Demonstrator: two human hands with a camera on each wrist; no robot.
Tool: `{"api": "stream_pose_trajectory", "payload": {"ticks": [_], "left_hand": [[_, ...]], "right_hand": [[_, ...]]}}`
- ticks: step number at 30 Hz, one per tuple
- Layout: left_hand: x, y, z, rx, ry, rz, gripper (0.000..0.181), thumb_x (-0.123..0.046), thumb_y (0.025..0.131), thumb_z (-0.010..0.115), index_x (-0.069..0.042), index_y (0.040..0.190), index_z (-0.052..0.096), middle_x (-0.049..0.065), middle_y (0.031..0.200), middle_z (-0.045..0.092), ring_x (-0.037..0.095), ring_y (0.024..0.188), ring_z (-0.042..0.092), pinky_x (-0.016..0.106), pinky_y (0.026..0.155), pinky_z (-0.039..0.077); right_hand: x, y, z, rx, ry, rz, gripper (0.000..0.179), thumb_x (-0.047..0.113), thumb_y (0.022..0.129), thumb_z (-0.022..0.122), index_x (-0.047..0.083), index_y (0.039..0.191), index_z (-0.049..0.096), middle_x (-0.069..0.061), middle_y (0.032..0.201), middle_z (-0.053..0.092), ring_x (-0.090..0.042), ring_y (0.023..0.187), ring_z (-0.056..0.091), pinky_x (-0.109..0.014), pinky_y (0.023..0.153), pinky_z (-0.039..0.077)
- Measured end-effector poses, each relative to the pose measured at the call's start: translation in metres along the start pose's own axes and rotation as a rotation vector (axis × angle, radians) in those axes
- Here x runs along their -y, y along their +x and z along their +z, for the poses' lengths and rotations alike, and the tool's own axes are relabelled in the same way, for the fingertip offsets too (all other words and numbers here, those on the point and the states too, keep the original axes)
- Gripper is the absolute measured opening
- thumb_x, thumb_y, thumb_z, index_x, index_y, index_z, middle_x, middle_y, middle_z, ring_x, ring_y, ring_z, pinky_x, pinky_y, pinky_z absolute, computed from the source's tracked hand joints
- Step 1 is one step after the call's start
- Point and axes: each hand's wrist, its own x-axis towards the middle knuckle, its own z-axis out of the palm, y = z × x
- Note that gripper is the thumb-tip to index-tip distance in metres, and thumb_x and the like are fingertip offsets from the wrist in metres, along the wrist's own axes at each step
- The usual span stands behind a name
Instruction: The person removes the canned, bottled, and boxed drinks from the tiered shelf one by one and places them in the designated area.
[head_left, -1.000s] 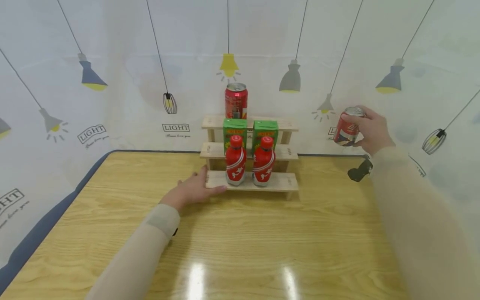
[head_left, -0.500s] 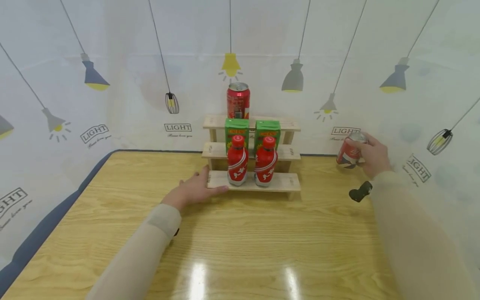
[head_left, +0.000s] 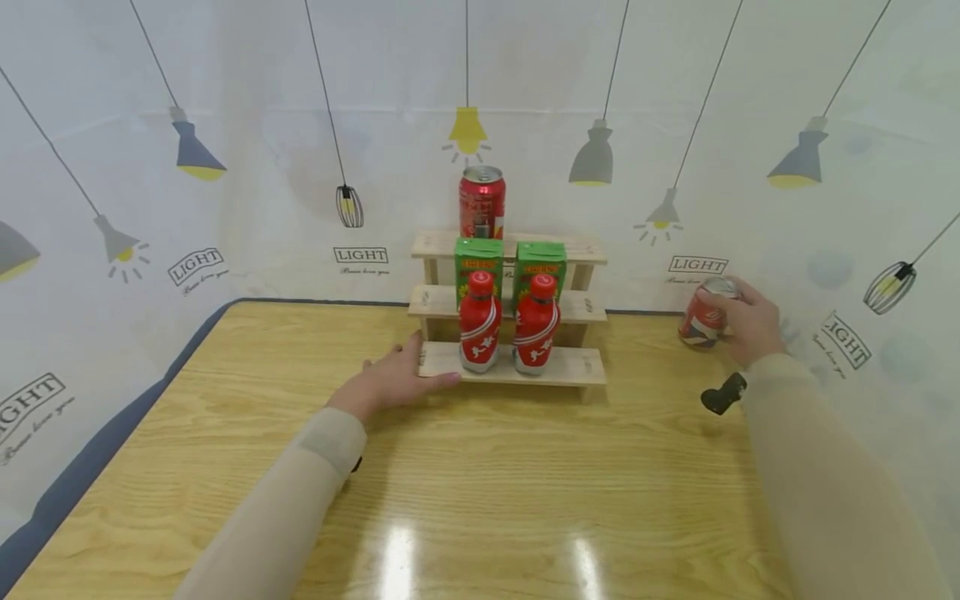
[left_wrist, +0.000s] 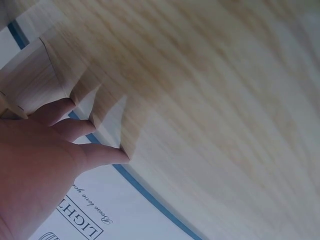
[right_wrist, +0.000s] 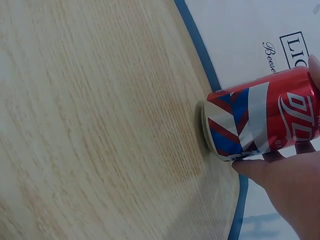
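My right hand (head_left: 752, 322) grips a red soda can (head_left: 703, 315) at the back right of the table. The right wrist view shows the can (right_wrist: 265, 112) with a blue, white and red pattern, its base right at the wood. My left hand (head_left: 393, 377) rests at the left end of a three-step wooden rack (head_left: 581, 367), thumb along the lowest step's front. In the left wrist view several fairly straight fingers (left_wrist: 102, 155) of that hand touch the tabletop. On the rack stand two red bottles (head_left: 480, 329) (head_left: 536, 333), two green cartons (head_left: 472, 254) (head_left: 540, 258) and another red can (head_left: 482, 204).
The wood-grain table (head_left: 525, 475) spreads in front of the rack. Close behind it rises a white wall covering (head_left: 262, 217) printed with hanging lamps. A dark blue edge (head_left: 172, 375) runs along the table's left and back sides.
My right hand has lowered the soda can from in front of the wall to the table's back right. The left hand stays at the rack, while the head view has shifted slightly.
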Motion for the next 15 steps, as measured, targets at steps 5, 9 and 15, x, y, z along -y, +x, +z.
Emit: {"api": "stream_pose_trajectory", "payload": {"ticks": [5, 9, 15], "left_hand": [[0.0009, 0.0009, 0.0017, -0.003, -0.005, 0.003, 0.143, -0.104, 0.073, 0.048, -0.014, 0.173, -0.002, 0.018, 0.179, 0.018, 0.042, 0.167, 0.01, 0.078, 0.128, 0.002], [0.0008, 0.0008, 0.003, -0.007, -0.004, 0.006, 0.144, -0.105, 0.073, 0.047, -0.014, 0.173, -0.003, 0.018, 0.178, 0.02, 0.042, 0.167, 0.011, 0.078, 0.127, 0.003], [0.0001, 0.0005, 0.0022, -0.019, -0.008, 0.01, 0.143, -0.104, 0.074, 0.048, -0.014, 0.173, -0.002, 0.018, 0.178, 0.021, 0.042, 0.167, 0.011, 0.079, 0.127, 0.002]], "right_hand": [[-0.0033, 0.0024, -0.0034, -0.016, -0.008, -0.01, 0.095, 0.043, 0.089, 0.086, 0.046, 0.166, 0.03, 0.014, 0.179, 0.018, -0.017, 0.166, 0.016, -0.049, 0.137, 0.018], [-0.0068, 0.006, -0.0066, -0.023, -0.009, -0.018, 0.095, 0.043, 0.09, 0.085, 0.045, 0.167, 0.029, 0.014, 0.179, 0.018, -0.017, 0.166, 0.016, -0.048, 0.137, 0.018], [-0.0045, 0.0099, -0.0093, -0.033, -0.163, -0.065, 0.099, 0.054, 0.091, 0.08, 0.04, 0.17, 0.021, 0.009, 0.181, 0.013, -0.022, 0.167, 0.013, -0.049, 0.137, 0.018]]}}
